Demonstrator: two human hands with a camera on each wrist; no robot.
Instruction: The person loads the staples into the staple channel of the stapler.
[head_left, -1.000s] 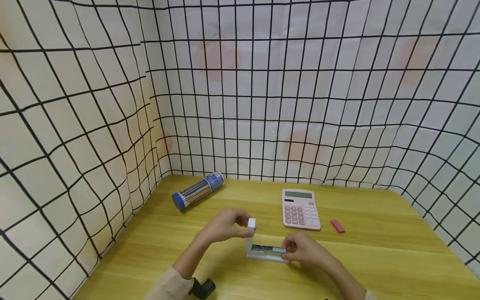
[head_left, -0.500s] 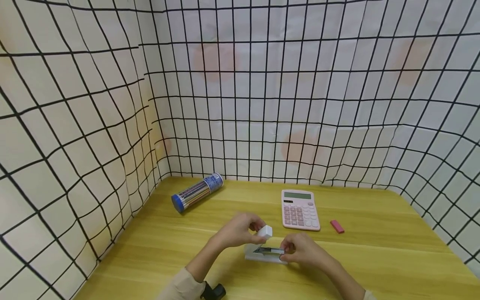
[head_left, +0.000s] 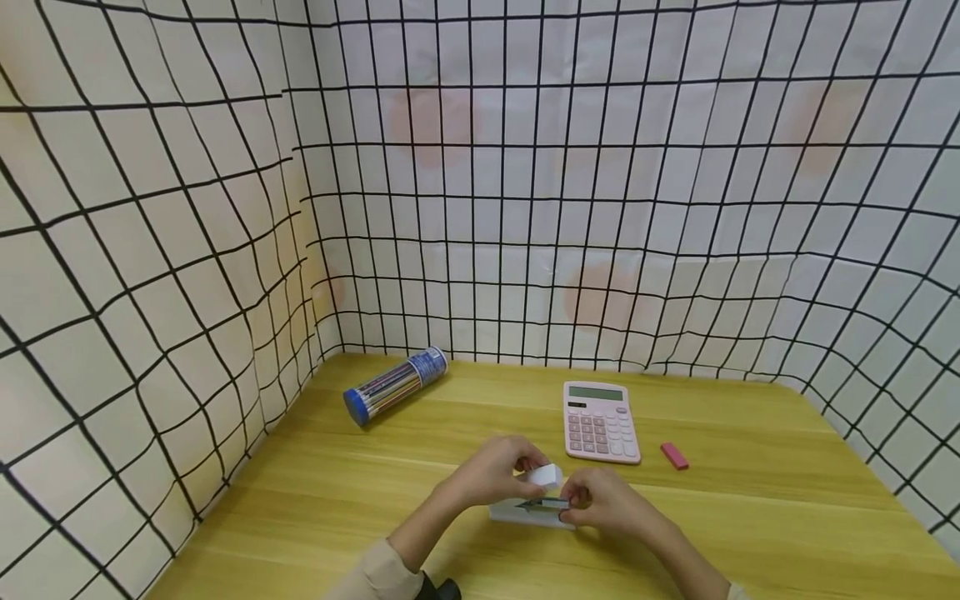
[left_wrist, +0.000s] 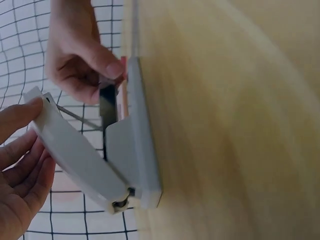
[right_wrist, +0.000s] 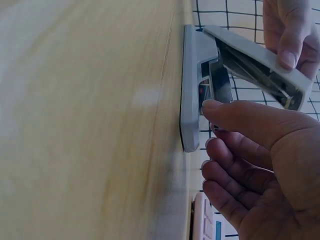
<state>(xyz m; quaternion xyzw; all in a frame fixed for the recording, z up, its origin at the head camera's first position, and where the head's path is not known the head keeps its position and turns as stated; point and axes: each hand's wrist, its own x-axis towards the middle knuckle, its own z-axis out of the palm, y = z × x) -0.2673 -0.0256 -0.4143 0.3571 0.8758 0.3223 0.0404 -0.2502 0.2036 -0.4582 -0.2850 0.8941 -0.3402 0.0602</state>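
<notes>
A white stapler [head_left: 517, 512] lies with its base on the wooden table, its top cover [left_wrist: 75, 145] tilted up from the dark metal staple magazine [right_wrist: 221, 82]. The left hand [head_left: 495, 473] grips the raised end of the cover between thumb and fingers. At the magazine's front end, the right hand [head_left: 606, 502] pinches the metal rail with thumb and index finger, its other fingers loosely curled in the right wrist view. A thin metal rod [left_wrist: 77, 118] runs between cover and magazine. Whether staples lie inside cannot be made out.
Behind the hands lies a pink calculator [head_left: 602, 422], with a small red-pink block [head_left: 674, 455] to its right. A clear tube of pencils with a blue cap [head_left: 396, 386] rests at the back left. Grid-patterned white walls [head_left: 480, 208] enclose the table.
The left hand has swung the stapler's cover from nearly upright down to the right, over the magazine. The right hand has stayed at the magazine's front end.
</notes>
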